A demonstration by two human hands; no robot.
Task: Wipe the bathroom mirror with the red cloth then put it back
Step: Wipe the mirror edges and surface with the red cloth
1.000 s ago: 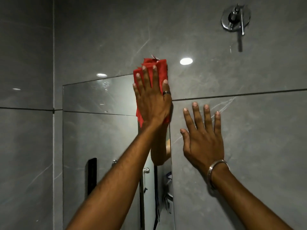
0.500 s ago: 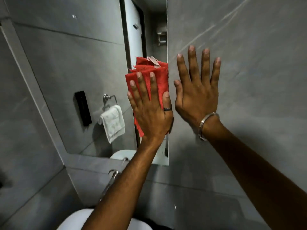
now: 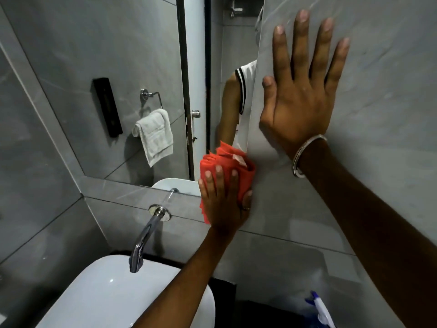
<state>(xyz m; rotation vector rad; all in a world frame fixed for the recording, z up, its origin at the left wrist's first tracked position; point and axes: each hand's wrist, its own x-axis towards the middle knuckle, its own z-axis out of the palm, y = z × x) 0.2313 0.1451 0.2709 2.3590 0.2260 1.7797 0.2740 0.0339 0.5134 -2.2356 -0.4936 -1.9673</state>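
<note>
The wipe is under way and, judging by position, near the end of a pass. The left hand (image 3: 224,202) lies flat with fingers together, pressing the folded red cloth (image 3: 228,165) against the bottom right corner of the mirror (image 3: 118,67), where the glass meets the grey tiled wall (image 3: 390,91). Part of the cloth overhangs the mirror's lower edge. The right hand (image 3: 300,91) is spread wide and empty, braced on the tile just right of the mirror. Below the mirror, the wall-mounted chrome tap (image 3: 144,235) reaches over the white basin (image 3: 118,299). Whether the rest of the glass is clean cannot be told. Returning the cloth is still to do, and its resting place is not in view.
</note>
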